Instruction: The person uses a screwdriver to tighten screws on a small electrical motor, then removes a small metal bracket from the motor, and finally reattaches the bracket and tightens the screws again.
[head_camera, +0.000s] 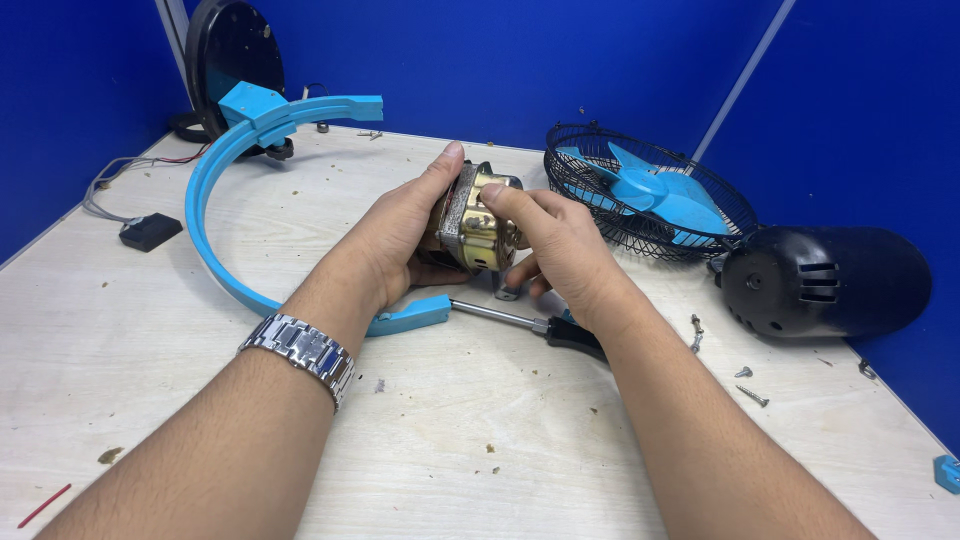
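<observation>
Brass-coloured metal with a grey laminated band marks the one fan motor (474, 217), held just above the wooden table (450, 440) with the left hand (395, 245) and right hand (560, 250) both gripping it, beside one black wire cage (700, 180) holding one blue fan blade (655, 190), and over one screwdriver (530, 322).

The fan motor (478, 218) shows only its top between the left hand (395, 245) and right hand (560, 250); its underside is covered. The screwdriver (530, 323) handle vanishes under the right wrist at four o'clock. At one o'clock, the wire guard (650, 190) screens the blades.
</observation>
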